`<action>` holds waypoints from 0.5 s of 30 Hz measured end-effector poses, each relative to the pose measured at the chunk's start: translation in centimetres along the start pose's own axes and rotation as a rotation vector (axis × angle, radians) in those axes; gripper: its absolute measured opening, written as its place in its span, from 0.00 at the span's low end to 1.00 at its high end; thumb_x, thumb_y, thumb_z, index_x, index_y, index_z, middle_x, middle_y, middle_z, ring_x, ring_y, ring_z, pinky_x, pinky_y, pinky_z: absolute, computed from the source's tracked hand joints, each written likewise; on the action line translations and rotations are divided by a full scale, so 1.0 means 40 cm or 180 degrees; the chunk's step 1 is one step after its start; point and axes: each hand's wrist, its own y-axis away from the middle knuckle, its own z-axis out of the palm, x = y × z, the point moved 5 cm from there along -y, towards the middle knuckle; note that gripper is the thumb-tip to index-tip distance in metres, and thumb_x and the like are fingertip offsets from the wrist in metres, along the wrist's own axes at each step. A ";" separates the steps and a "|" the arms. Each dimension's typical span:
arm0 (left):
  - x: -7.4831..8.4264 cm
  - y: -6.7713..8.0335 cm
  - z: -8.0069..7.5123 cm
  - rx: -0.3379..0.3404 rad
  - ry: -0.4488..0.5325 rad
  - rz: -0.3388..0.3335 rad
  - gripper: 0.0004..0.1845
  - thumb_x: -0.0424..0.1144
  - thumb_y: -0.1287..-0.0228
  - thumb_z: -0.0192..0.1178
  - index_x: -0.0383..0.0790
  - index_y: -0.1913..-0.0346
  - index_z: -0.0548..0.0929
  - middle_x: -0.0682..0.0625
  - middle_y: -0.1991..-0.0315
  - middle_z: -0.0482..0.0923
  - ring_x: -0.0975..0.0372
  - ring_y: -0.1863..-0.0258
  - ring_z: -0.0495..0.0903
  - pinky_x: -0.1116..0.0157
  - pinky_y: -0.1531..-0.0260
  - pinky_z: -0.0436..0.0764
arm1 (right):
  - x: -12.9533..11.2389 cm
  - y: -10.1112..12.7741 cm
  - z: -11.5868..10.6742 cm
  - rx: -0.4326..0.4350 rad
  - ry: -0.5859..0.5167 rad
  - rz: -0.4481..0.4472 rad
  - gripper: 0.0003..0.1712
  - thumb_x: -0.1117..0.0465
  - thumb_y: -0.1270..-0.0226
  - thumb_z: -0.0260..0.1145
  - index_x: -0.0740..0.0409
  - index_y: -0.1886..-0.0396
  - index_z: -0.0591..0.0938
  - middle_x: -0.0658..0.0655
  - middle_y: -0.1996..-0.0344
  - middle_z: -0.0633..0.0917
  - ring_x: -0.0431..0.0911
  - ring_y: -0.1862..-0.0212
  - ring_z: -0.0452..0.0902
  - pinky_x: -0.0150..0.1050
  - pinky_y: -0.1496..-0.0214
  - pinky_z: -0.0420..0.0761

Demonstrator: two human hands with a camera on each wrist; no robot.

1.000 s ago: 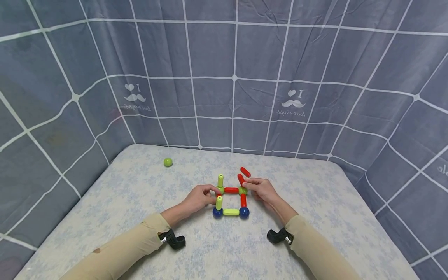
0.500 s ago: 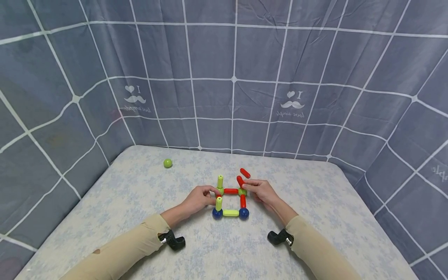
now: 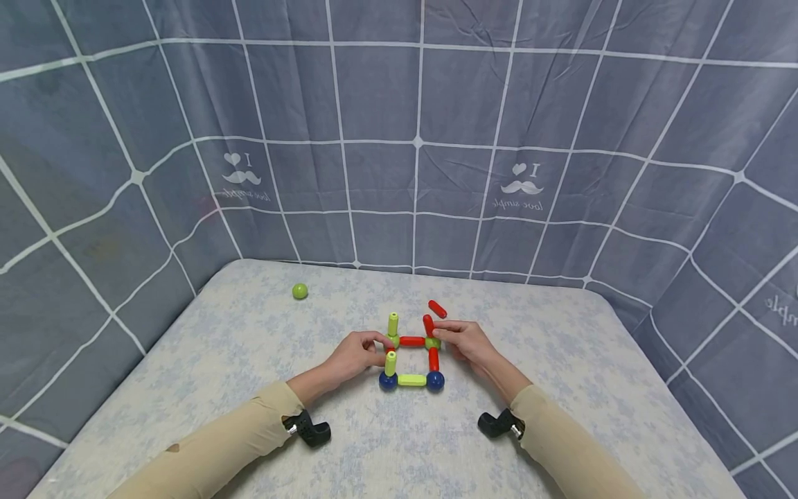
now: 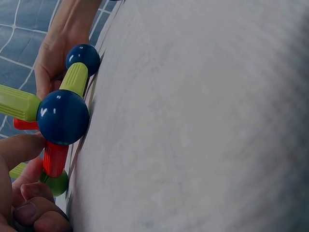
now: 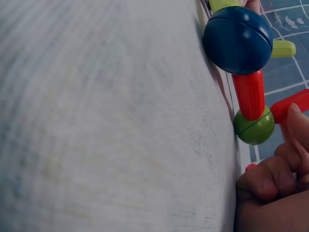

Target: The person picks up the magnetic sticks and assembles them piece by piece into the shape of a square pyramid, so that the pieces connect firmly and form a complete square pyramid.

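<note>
**Head view: two hands steady a rod-and-ball frame**

Head view shows the left hand (image 3: 355, 353) pinching the far-left green ball joint (image 3: 392, 339) of the red, green and blue plastic rod-and-ball frame (image 3: 412, 360) mid-table; the right hand (image 3: 469, 341) seemingly pinches an upright red rod (image 3: 428, 325). Any sideways nudge could detach it.

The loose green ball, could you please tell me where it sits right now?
In the head view the loose green ball lies alone at the table's far left, near the curtain, well apart from the left hand.

A blue ball (image 5: 237, 39) is joined by a red rod (image 5: 250, 94) to a green ball (image 5: 254, 128), beside which curled fingers (image 5: 270, 181) are seen.
</note>
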 end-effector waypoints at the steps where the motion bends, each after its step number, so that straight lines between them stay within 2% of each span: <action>1: 0.000 0.000 0.000 0.0000 0.0002 0.0004 0.14 0.44 0.48 0.68 0.51 0.56 0.84 0.52 0.84 0.66 0.62 0.84 0.63 0.66 0.80 0.65 | 0.000 0.001 0.000 -0.0013 0.0001 -0.0011 0.21 0.52 0.52 0.74 0.52 0.56 0.85 0.48 0.84 0.65 0.42 0.86 0.52 0.32 0.85 0.55; 7: 0.000 0.000 0.000 -0.0014 0.0008 0.0008 0.14 0.44 0.48 0.68 0.51 0.56 0.84 0.52 0.84 0.66 0.62 0.84 0.64 0.66 0.80 0.65 | -0.002 -0.002 0.001 -0.0036 0.0038 -0.0047 0.24 0.53 0.53 0.75 0.50 0.53 0.84 0.49 0.82 0.67 0.43 0.85 0.53 0.32 0.84 0.56; 11: -0.002 0.000 0.000 -0.0020 0.0016 -0.0004 0.14 0.42 0.48 0.68 0.50 0.56 0.84 0.52 0.83 0.67 0.62 0.84 0.64 0.66 0.80 0.65 | -0.011 -0.004 0.008 -0.0071 0.0241 -0.0145 0.28 0.52 0.53 0.75 0.49 0.48 0.81 0.49 0.83 0.65 0.44 0.86 0.53 0.33 0.85 0.56; 15: -0.003 -0.002 0.002 -0.0024 0.0032 -0.0012 0.14 0.41 0.48 0.67 0.50 0.57 0.84 0.51 0.83 0.68 0.62 0.84 0.65 0.66 0.81 0.65 | -0.015 -0.006 0.014 -0.0075 0.0423 -0.0155 0.26 0.53 0.50 0.73 0.50 0.48 0.81 0.50 0.83 0.66 0.44 0.87 0.54 0.34 0.84 0.58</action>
